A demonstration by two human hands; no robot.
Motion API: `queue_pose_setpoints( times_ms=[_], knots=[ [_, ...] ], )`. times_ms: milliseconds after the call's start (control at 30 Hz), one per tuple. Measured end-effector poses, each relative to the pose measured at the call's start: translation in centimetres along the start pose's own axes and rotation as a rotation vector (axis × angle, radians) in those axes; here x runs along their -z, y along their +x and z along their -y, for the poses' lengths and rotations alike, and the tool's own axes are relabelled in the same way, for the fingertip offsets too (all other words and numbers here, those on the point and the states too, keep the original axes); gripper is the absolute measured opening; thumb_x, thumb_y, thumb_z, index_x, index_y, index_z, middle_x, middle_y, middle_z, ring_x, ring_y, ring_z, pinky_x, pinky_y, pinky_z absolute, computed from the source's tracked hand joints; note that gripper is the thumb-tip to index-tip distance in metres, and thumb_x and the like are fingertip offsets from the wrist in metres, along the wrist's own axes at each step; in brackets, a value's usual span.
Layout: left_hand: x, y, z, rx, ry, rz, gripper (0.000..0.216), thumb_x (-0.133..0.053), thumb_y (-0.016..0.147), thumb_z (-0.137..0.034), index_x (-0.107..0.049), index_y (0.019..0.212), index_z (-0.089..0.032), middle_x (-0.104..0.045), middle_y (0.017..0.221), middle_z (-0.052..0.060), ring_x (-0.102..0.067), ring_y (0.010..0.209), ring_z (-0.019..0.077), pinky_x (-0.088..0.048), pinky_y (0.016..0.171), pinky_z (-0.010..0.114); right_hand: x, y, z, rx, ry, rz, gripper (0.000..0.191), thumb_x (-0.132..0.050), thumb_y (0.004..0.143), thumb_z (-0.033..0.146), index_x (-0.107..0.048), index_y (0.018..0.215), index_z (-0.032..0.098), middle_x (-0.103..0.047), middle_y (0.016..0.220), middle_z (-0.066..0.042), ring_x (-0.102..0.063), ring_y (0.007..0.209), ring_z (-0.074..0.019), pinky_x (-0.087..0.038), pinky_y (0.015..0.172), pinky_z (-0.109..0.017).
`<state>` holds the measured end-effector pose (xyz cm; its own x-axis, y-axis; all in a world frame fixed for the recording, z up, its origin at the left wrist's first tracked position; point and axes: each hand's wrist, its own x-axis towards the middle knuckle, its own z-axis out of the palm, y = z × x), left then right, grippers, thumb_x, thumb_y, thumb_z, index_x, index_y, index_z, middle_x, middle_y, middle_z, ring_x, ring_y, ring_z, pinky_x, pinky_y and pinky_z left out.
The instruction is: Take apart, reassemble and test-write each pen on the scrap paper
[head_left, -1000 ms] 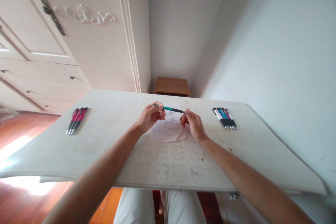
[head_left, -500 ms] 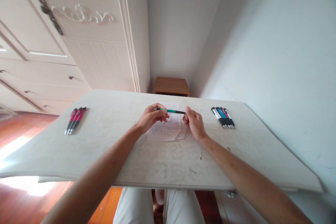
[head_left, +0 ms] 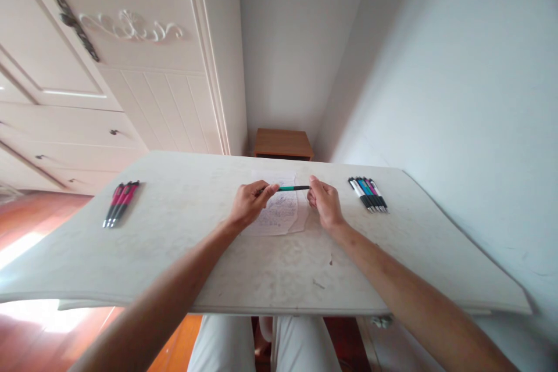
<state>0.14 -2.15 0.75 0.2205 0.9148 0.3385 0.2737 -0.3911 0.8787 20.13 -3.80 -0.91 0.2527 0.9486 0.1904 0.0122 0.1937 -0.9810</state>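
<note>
A green and black pen (head_left: 291, 188) is held level above a scribbled sheet of paper (head_left: 279, 212) in the middle of the white table (head_left: 174, 256). My left hand (head_left: 249, 203) pinches the pen's left end, fingers closed. My right hand (head_left: 323, 202) grips its right end, fingers closed too. Both hands hover just over the paper.
A small bunch of pink pens (head_left: 119, 203) lies at the table's left. A row of several pens in mixed colours (head_left: 367, 193) lies at the right. A white wardrobe with drawers (head_left: 108, 58) stands to the left; a brown wooden cabinet (head_left: 283, 143) sits beyond the table, a pale wall on the right.
The pen has levelled out and my hands have drawn slightly closer along it; the view has shifted a little leftward.
</note>
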Motion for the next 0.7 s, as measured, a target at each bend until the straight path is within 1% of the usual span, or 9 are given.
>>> queue_pose_setpoints(
  times_ms=[133, 233, 300, 367, 433, 533, 600, 700],
  knots=[
    [-0.34, -0.42, -0.06, 0.024, 0.060, -0.013, 0.052, -0.051, 0.088, -0.054, -0.056, 0.052, -0.017, -0.044, 0.041, -0.002, -0.039, 0.042, 0.0096, -0.027, 0.047, 0.023, 0.19, 0.04, -0.36, 0.023, -0.005, 0.039, 0.054, -0.056, 0.084, 0.061, -0.034, 0.053, 0.022, -0.033, 0.045, 0.006, -0.030, 0.041, -0.0076, -0.021, 0.040, -0.023],
    [-0.54, -0.47, 0.00, 0.068, 0.042, -0.026, 0.058, -0.047, 0.089, -0.057, -0.050, 0.046, -0.018, -0.037, 0.037, -0.003, -0.034, 0.039, 0.0092, -0.025, 0.045, 0.024, 0.18, -0.04, -0.27, 0.041, -0.004, 0.067, 0.054, -0.056, 0.084, 0.061, -0.035, 0.053, 0.022, -0.034, 0.045, 0.006, -0.033, 0.042, -0.0080, -0.023, 0.040, -0.023],
    [-0.54, -0.33, 0.15, 0.098, 0.004, -0.027, 0.058, -0.049, 0.087, -0.059, -0.049, 0.046, -0.018, -0.037, 0.036, -0.003, -0.033, 0.037, 0.0088, -0.024, 0.044, 0.024, 0.03, -0.14, -0.06, 0.040, -0.008, 0.077, 0.054, -0.055, 0.084, 0.061, -0.035, 0.052, 0.022, -0.035, 0.045, 0.005, -0.033, 0.042, -0.0080, -0.025, 0.040, -0.023],
    [-0.45, -0.11, 0.33, 0.123, -0.045, -0.023, 0.057, -0.050, 0.086, -0.061, -0.052, 0.049, -0.018, -0.040, 0.037, -0.003, -0.034, 0.037, 0.0087, -0.024, 0.043, 0.023, -0.20, -0.25, 0.18, 0.032, -0.008, 0.081, 0.055, -0.055, 0.083, 0.063, -0.034, 0.051, 0.022, -0.035, 0.044, 0.005, -0.033, 0.041, -0.0079, -0.026, 0.040, -0.023],
    [-0.27, 0.11, 0.44, 0.112, -0.105, -0.004, 0.055, -0.049, 0.087, -0.061, -0.058, 0.057, -0.017, -0.047, 0.041, -0.002, -0.037, 0.038, 0.0088, -0.027, 0.042, 0.023, -0.41, -0.30, 0.35, 0.013, 0.002, 0.071, 0.056, -0.055, 0.082, 0.064, -0.033, 0.051, 0.023, -0.034, 0.044, 0.006, -0.033, 0.041, -0.0079, -0.025, 0.039, -0.023],
    [0.00, 0.26, 0.33, 0.048, -0.196, 0.036, 0.047, -0.053, 0.086, -0.059, -0.066, 0.075, -0.015, -0.058, 0.057, 0.001, -0.045, 0.043, 0.0090, -0.033, 0.045, 0.022, -0.51, -0.19, 0.45, -0.042, 0.036, 0.037, 0.057, -0.057, 0.079, 0.065, -0.033, 0.050, 0.023, -0.032, 0.042, 0.006, -0.030, 0.039, -0.0076, -0.024, 0.037, -0.023],
    [0.11, 0.26, 0.16, 0.035, -0.232, 0.047, 0.039, -0.063, 0.082, -0.054, -0.066, 0.089, -0.016, -0.062, 0.068, 0.002, -0.048, 0.047, 0.0088, -0.036, 0.045, 0.021, -0.38, -0.01, 0.46, -0.077, 0.062, 0.004, 0.057, -0.059, 0.078, 0.065, -0.034, 0.049, 0.023, -0.033, 0.041, 0.006, -0.029, 0.037, -0.0072, -0.022, 0.036, -0.023],
    [0.13, 0.35, 0.10, 0.015, -0.216, 0.023, 0.044, -0.075, 0.074, -0.042, -0.062, 0.109, -0.018, -0.064, 0.087, 0.003, -0.050, 0.049, 0.0072, -0.036, 0.044, 0.020, -0.07, 0.28, 0.44, -0.090, 0.101, -0.038, 0.057, -0.061, 0.077, 0.064, -0.035, 0.048, 0.022, -0.033, 0.040, 0.007, -0.028, 0.036, -0.0069, -0.021, 0.036, -0.023]
  ],
)
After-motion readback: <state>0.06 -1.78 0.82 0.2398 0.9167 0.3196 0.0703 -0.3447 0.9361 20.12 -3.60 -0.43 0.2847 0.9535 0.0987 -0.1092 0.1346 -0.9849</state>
